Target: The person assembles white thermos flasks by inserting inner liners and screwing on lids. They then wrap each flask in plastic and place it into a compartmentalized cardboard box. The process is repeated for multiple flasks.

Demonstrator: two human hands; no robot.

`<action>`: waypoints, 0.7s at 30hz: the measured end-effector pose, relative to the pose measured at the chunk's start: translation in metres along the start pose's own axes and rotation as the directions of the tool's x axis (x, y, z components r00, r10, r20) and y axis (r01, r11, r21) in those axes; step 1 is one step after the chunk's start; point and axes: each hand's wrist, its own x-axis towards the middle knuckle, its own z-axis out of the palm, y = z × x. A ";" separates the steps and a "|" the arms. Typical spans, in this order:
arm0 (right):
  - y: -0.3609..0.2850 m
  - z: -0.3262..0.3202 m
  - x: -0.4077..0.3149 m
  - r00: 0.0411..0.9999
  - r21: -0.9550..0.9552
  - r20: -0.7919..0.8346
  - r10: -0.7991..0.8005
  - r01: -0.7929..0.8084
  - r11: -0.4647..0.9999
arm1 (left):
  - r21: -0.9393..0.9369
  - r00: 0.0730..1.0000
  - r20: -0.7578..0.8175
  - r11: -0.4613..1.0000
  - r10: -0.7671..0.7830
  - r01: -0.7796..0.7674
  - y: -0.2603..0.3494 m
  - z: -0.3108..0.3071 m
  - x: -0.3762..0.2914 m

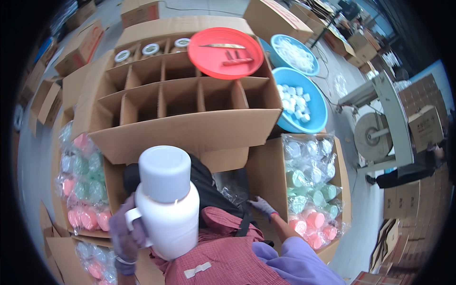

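Observation:
In my gloved left hand (130,222) is the handle of a white insulated jug (171,221), held upright against my front. A pale grey cup-shaped lid (164,174) caps the jug. My right hand (263,207), also gloved, is low beside the inner wall of a cardboard box, near crumpled clear plastic (231,192). Its fingers are apart and nothing shows in them. Before me stands an open carton (185,130) with cardboard dividers; several jars or bottles with round labelled tops (150,49) fill part of its far row.
A red tray (213,66) with a metal blade and red pieces rests on the carton. Blue basins (319,117) hold white caps and plastic strips. Bagged pastel lids (315,197) fill the right box; more bagged lids (87,178) are left. A strapping machine (392,117) and a person (409,171) are right.

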 end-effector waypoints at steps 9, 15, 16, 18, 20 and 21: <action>-0.027 0.064 0.059 0.984 0.160 0.073 0.161 -0.171 0.972 | 0.315 0.316 0.946 0.017 0.074 -0.949 0.074 0.040 0.047; 0.006 0.103 0.090 0.990 -0.034 -0.007 0.142 -0.142 0.989 | 0.303 0.299 0.942 0.007 -0.151 -0.953 0.029 0.014 0.007; 0.010 0.102 0.096 0.990 -0.046 0.039 0.137 -0.135 0.990 | 0.315 0.313 0.938 -0.013 -0.150 -0.949 0.034 0.019 0.005; -0.007 0.088 0.087 0.969 0.502 0.245 0.033 -0.155 0.851 | 0.380 0.378 0.915 -0.011 -0.140 -0.925 0.043 0.027 -0.002; -0.055 0.039 0.053 0.921 0.916 0.259 -0.291 -0.140 0.375 | 0.478 0.471 0.874 0.034 -0.117 -0.878 0.060 0.033 -0.001; -0.096 0.000 0.021 0.873 0.935 0.251 -0.418 -0.107 0.339 | 0.609 0.616 0.788 0.154 -0.001 -0.778 0.066 0.032 -0.003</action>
